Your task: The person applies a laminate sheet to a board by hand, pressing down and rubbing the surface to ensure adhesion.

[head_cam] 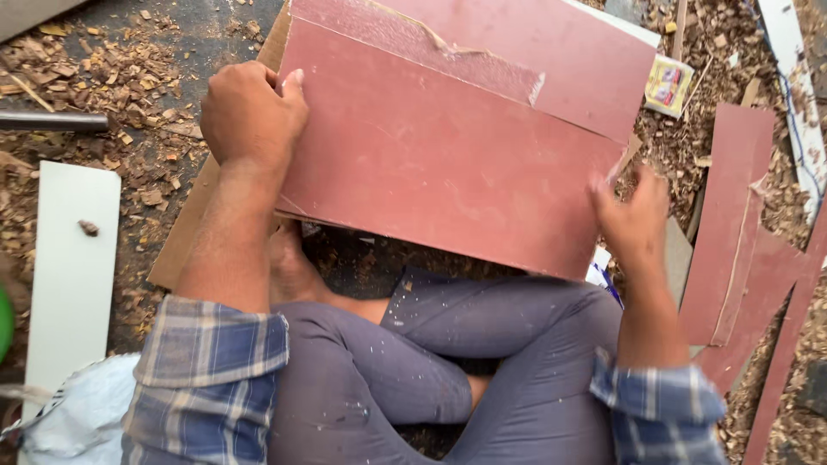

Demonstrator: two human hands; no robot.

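A large reddish-brown laminate board lies tilted in front of me, above my crossed legs. My left hand grips its left edge, thumb on the top face. At the board's right edge sits my right hand, blurred, with fingers curled on the edge. A second reddish panel lies under it at the back, with a peeling strip of edging. A brown sheet sticks out beneath the board on the left.
Wood chips cover the dark floor. A white plank lies at left, a metal pipe above it. Red laminate offcuts lie at right, with a small yellow packet and a white strip behind.
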